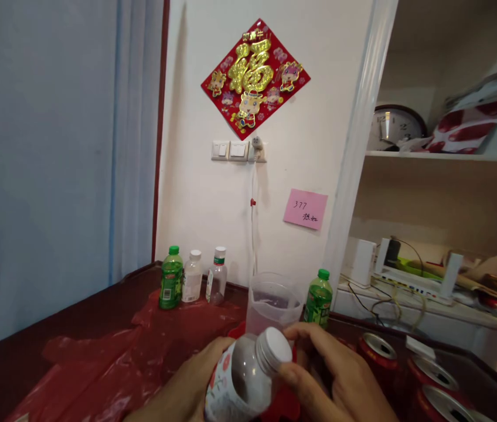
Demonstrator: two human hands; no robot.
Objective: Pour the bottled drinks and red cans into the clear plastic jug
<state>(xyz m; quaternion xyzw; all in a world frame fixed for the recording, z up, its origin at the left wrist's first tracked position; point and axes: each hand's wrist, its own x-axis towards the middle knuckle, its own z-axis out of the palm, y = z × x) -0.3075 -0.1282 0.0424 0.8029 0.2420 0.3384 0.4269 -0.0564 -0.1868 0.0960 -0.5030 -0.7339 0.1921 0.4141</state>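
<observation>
A clear bottle (248, 375) with a white cap and a floral label is tilted to the right, low in the middle of the head view. My left hand (191, 381) is wrapped round its body from the left. At the cap (275, 347), the thumb and index finger of my right hand (334, 369) are closed on its right side. Just behind the bottle stands a translucent plastic jug (273, 305), partly hidden by the bottle and my right hand. Something red shows beneath the jug and bottle.
Three bottles, one green (172, 281), stand at the back left near crumpled red plastic (99, 363). Another green bottle (319, 299) stands right of the jug. Several opened red cans (378, 351) are at the right. A shelf (446, 156) holds a clock.
</observation>
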